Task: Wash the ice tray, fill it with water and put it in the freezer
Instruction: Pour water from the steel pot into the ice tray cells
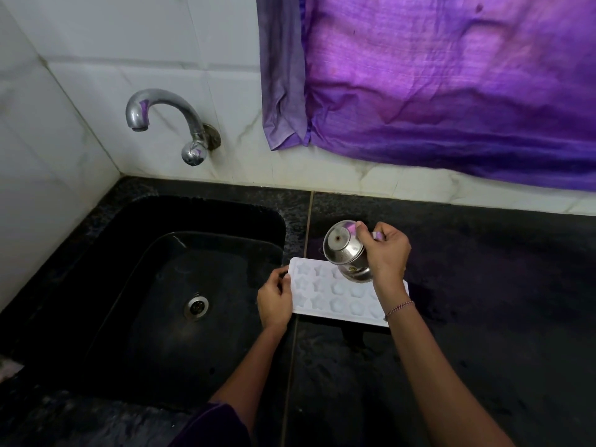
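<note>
Your white rectangular plastic ice tray [335, 296], with star- and flower-shaped moulds, lies flat on the black speckled stone surface [483, 317], just right of the black sink basin [154, 253] and partly across the seam between two slabs. Your left hand [274, 301] rests at the tray's left short edge, its fingers [283, 275] curled narrowly onto the rim and pinning it to the surface. Your right hand [385, 253] hovers over the tray's far right part, fingers closed around a small shiny steel pot [346, 253] that is tipped steeply, its bottom facing up and left and its mouth turned down toward the moulds. Whether water is running from the pot cannot be told. A thin beaded bracelet [398, 309] sits on your right wrist, which crosses above the tray's right end. In the sink, the round metal drain [196, 306] shows at the bottom. The curved chrome tap [161, 112] juts from the white tiled wall [96, 43] above the sink, with no visible stream at its spout. A purple cloth [451, 75] hangs on the wall behind the surface.
</note>
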Available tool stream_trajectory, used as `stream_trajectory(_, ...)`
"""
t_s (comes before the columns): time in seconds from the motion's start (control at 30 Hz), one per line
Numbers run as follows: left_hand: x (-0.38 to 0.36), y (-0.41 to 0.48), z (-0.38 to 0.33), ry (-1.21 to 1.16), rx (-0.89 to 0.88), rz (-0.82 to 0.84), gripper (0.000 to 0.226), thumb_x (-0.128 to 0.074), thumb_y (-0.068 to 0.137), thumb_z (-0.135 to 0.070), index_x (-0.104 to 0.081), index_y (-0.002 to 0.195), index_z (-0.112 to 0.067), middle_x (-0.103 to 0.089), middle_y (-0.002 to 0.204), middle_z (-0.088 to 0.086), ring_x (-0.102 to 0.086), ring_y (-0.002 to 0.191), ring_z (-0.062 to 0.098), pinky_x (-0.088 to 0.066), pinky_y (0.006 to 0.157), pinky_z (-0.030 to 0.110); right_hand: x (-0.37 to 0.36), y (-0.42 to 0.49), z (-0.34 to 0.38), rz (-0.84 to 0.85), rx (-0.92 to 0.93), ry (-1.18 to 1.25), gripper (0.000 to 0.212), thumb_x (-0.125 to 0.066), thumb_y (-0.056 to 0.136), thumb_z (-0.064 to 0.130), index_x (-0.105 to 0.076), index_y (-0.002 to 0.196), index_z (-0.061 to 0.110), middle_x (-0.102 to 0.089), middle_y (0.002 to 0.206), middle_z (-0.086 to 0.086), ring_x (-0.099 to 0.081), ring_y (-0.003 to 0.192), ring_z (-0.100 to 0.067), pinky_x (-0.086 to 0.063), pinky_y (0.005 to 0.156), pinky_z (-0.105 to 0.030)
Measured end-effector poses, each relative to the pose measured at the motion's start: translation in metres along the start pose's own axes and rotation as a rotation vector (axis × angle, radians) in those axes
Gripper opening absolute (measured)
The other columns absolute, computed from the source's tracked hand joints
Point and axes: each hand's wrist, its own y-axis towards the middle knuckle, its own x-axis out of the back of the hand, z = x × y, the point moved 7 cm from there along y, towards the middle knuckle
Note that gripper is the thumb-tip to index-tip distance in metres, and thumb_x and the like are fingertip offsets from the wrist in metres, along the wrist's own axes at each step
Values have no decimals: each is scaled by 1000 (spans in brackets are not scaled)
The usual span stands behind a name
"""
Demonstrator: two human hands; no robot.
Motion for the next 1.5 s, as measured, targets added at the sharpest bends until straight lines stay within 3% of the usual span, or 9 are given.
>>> stream_trajectory(0.27,-2,1,4,-23,10,19,19,-53,94,-20,-67,107,-22,-67,78,-7,-63,70,12,-54,66,35,10,1,-4,-16,-10,-46,49,-71,79,16,-31,50,16,-29,49,2,-25,50,-8,-24,44,-16)
stream_trajectory(0.47,-2,2,4,-18,3,11,18,-54,93,-19,-67,105,-22,-66,76,-9,-63,69,12,-54,66,35,13,1,-1,-8,36,-79,45,-70,77,16,-34,51,12,-29,49,0,-27,52,-13,-25,49,-25)
stream_trajectory(0.73,-1,2,3,-2,-20,-3,19,-54,93,-19,-67,107,-20,-64,72,-7,-61,66,13,-51,65,33,9,0,11,22,152,-140,54,-71,76,9,-25,48,20,-23,46,6,-19,48,-6,-18,44,-17)
stream_trajectory(1.07,-2,2,4,-4,-13,-1,18,-55,93,-19,-67,106,-21,-65,70,-4,-63,64,21,-53,62,37,6,-1,16,36,206,-223,55,-71,74,9,-24,48,21,-23,46,7,-22,47,-8,-21,46,-22)
stream_trajectory(1.37,-1,0,1,-5,-8,7,18,-54,93,-20,-67,107,-22,-65,71,-4,-63,64,22,-52,61,36,21,1,4,-36,69,-98,46,-70,77,13,-32,52,11,-26,49,2,-24,47,-7,-21,45,-17)
stream_trajectory(1.5,-1,0,1,-15,-15,9,19,-54,93,-18,-67,107,-20,-65,71,-6,-61,61,17,-51,58,34,31,4,-7,-92,-48,3,49,-71,78,14,-31,50,15,-28,49,3,-27,45,-6,-25,45,-15)
